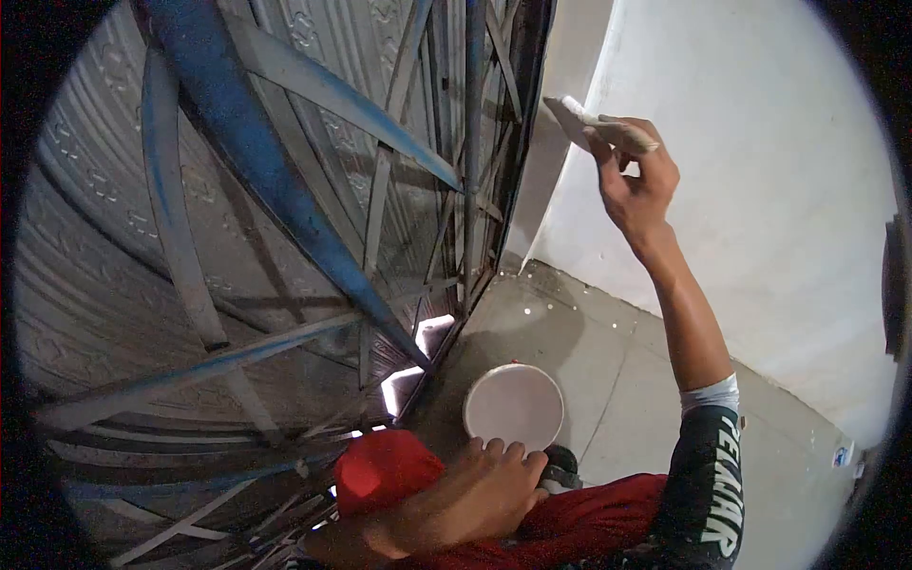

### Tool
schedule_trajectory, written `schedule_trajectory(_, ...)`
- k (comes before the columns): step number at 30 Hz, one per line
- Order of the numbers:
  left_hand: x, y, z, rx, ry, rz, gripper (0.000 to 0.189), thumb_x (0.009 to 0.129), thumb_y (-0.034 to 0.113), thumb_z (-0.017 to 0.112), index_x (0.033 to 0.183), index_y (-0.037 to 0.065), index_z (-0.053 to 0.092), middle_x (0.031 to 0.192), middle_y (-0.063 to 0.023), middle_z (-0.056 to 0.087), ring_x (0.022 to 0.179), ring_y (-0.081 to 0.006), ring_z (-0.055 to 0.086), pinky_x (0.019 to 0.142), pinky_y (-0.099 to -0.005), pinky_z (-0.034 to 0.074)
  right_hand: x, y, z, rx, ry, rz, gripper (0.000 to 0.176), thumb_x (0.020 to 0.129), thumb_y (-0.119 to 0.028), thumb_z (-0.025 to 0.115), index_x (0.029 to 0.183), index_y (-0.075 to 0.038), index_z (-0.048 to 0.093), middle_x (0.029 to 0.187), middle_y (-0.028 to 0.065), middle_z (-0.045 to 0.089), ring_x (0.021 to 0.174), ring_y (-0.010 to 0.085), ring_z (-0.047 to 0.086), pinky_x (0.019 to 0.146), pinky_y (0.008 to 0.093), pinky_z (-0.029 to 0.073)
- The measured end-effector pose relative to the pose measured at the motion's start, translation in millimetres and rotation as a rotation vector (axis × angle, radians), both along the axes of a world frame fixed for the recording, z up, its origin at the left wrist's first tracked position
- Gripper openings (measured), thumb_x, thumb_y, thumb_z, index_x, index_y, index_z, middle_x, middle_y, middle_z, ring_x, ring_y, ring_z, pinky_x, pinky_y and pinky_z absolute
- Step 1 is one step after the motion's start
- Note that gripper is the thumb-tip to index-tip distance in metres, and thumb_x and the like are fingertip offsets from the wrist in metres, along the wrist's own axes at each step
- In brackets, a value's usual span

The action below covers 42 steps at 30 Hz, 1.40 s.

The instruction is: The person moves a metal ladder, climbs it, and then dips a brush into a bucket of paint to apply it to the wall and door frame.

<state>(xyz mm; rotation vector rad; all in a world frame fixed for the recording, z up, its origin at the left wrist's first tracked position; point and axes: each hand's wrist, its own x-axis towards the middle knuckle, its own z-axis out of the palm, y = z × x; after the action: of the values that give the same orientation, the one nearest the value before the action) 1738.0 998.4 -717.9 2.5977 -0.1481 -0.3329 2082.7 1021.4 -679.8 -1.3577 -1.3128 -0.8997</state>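
Observation:
My right hand (642,185) is raised in front of the white wall (750,190), closed round a putty knife. The putty knife (572,120) has a wide, pale-smeared blade pointing left toward the wall's corner strip. Low in the view, my left hand (499,489) lies palm down over my red-clothed legs, holding nothing visible. Its fingers are loosely bent and slightly apart, and they overlap the near rim of a white bucket (472,391). Pale stuff fills the inside of this bucket on the floor.
A folding metal gate (294,190) with blue-painted bars takes up the left side. Grey floor tiles (608,380) carry white spots near the wall's foot. A dark shoe (562,465) is beside the bucket. Small items (843,456) lie at the far right.

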Motion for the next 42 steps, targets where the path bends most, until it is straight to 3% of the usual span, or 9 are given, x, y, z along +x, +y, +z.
schedule_trajectory(4,5.3,0.4,3.0,-0.009,0.115,-0.018,0.036,0.096,0.034,0.059,0.109,0.000,0.059,0.098,-0.0200,0.066,0.092,-0.0366,0.067,0.081,-0.0501,0.053,-8.6,-32.6,-7.0,-0.264,0.057,-0.102,0.017,0.090,-0.013,0.071,0.105,-0.005,0.069,0.084,0.0057,0.069,0.056,0.0097,0.054,0.051,0.0284,0.044)
schedule_trajectory(8,3.1,-0.1,-0.1,-0.019,0.018,-0.006,0.038,0.096,0.035,0.060,0.110,0.000,0.060,0.097,-0.0192,0.066,0.090,-0.0352,0.067,0.080,-0.0494,0.053,-16.3,-55.9,-42.9,-0.699,0.938,0.095,0.032,0.098,-0.023,0.065,0.121,0.000,0.064,0.069,0.0046,0.062,0.058,0.0097,0.053,0.054,0.0298,0.044)
schedule_trajectory(13,5.7,0.0,3.3,0.007,0.094,-0.045,0.042,0.098,0.039,0.056,0.112,0.000,0.056,0.098,-0.0202,0.065,0.092,-0.0383,0.066,0.079,-0.0483,0.053,6.4,-66.6,-124.8,-0.862,1.183,0.236,0.029,0.099,-0.029,0.064,0.107,-0.001,0.064,0.073,0.0039,0.060,0.062,0.0107,0.055,0.055,0.0301,0.046)
schedule_trajectory(20,7.3,3.2,4.2,-0.002,0.091,-0.040,0.041,0.099,0.039,0.054,0.112,0.000,0.055,0.097,-0.0196,0.064,0.091,-0.0376,0.066,0.080,-0.0495,0.052,14.9,-56.5,-194.7,-0.966,0.940,0.173,0.028,0.095,-0.031,0.069,0.095,-0.004,0.060,0.072,0.0043,0.059,0.064,0.0129,0.055,0.058,0.0314,0.047)
schedule_trajectory(25,8.0,5.8,7.6,0.001,0.109,-0.039,0.041,0.100,0.038,0.053,0.113,0.000,0.055,0.098,-0.0204,0.064,0.092,-0.0388,0.066,0.080,-0.0497,0.052,18.4,-44.1,-217.6,-0.931,0.901,0.276,0.026,0.093,-0.027,0.069,0.099,-0.003,0.062,0.077,0.0120,0.067,0.069,0.0255,0.064,0.066,0.0396,0.051)
schedule_trajectory(27,7.2,7.1,4.0,-0.031,0.081,-0.045,0.041,0.100,0.038,0.053,0.114,-0.001,0.056,0.099,-0.0212,0.064,0.093,-0.0394,0.065,0.081,-0.0497,0.052,23.5,-41.0,-214.7,-1.168,0.433,0.117,0.024,0.090,-0.024,0.068,0.104,-0.004,0.064,0.082,0.0168,0.069,0.075,0.0372,0.066,0.070,0.0449,0.051)
schedule_trajectory(30,10.1,7.4,7.8,-0.013,0.133,-0.055,0.043,0.100,0.038,0.053,0.115,-0.001,0.056,0.101,-0.0219,0.064,0.094,-0.0391,0.065,0.083,-0.0496,0.051,21.4,-38.3,-206.7,-1.189,0.337,0.100,0.023,0.087,-0.021,0.067,0.104,-0.004,0.066,0.090,0.0193,0.069,0.083,0.0411,0.065,0.074,0.0480,0.052)
schedule_trajectory(36,8.1,8.9,7.0,-0.055,0.139,-0.049,0.043,0.100,0.038,0.052,0.116,-0.002,0.056,0.104,-0.0230,0.063,0.099,-0.0393,0.063,0.085,-0.0493,0.050,29.7,-26.9,-234.9,-0.990,0.127,0.073,0.021,0.086,-0.018,0.066,0.104,-0.008,0.068,0.103,0.0164,0.066,0.092,0.0391,0.064,0.081,0.0482,0.052)
schedule_trajectory(42,10.8,8.3,6.5,-0.049,0.175,-0.066,0.045,0.101,0.039,0.051,0.119,-0.002,0.055,0.105,-0.0223,0.063,0.100,-0.0393,0.063,0.087,-0.0487,0.049,25.3,-19.3,-270.4,-0.995,0.258,0.009,0.020,0.084,-0.017,0.067,0.102,-0.008,0.068,0.102,0.0145,0.066,0.092,0.0381,0.064,0.080,0.0485,0.052)
